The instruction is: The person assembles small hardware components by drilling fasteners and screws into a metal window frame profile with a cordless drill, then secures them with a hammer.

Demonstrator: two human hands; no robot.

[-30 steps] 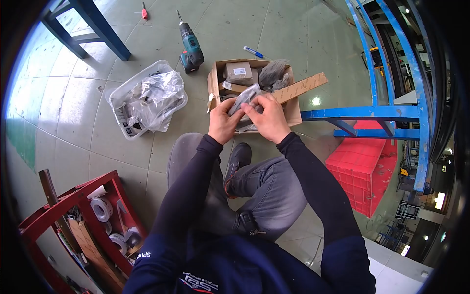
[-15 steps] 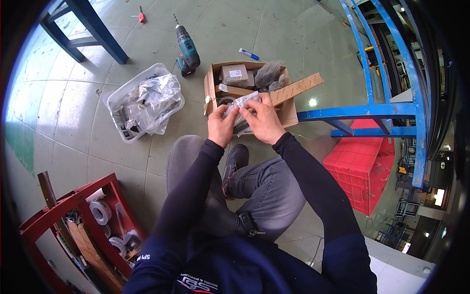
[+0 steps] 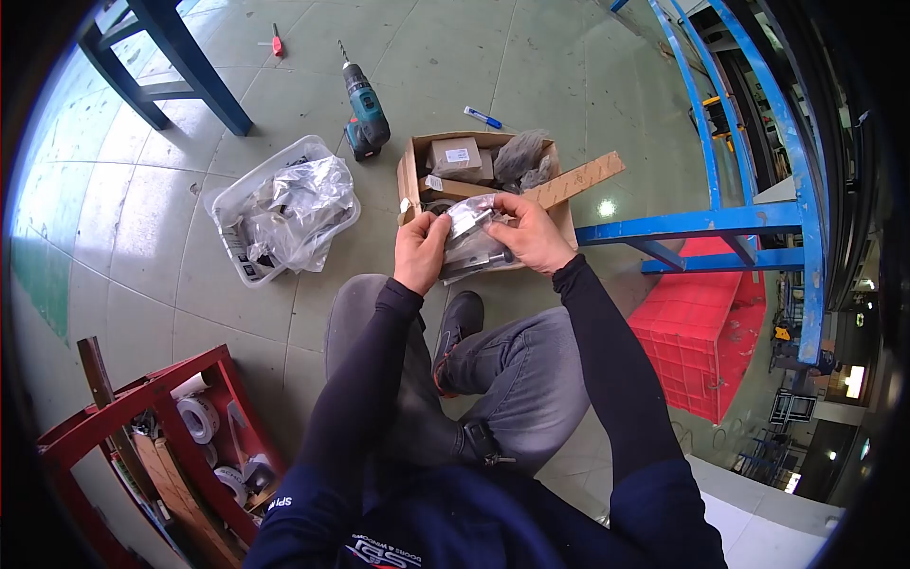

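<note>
Between my two hands is a clear plastic bag with metal-looking parts inside, too small to name. My left hand pinches its left edge, thumb on top. On the other side my right hand grips the bag with thumb and fingers closed. Both hands are over the near side of an open cardboard box. Inside that box are a small brown carton with a white label and a grey plastic bundle. A cardboard strip sticks out over its right side.
A clear plastic tub of plastic bags stands left of the box. Behind are a cordless drill, a blue marker and a red-handled tool. Blue metal frame and red crate stand right, a red rack lower left.
My hands have moved slightly apart, the right one shifting to the right. More of the bag and the parts in it now shows between them.
</note>
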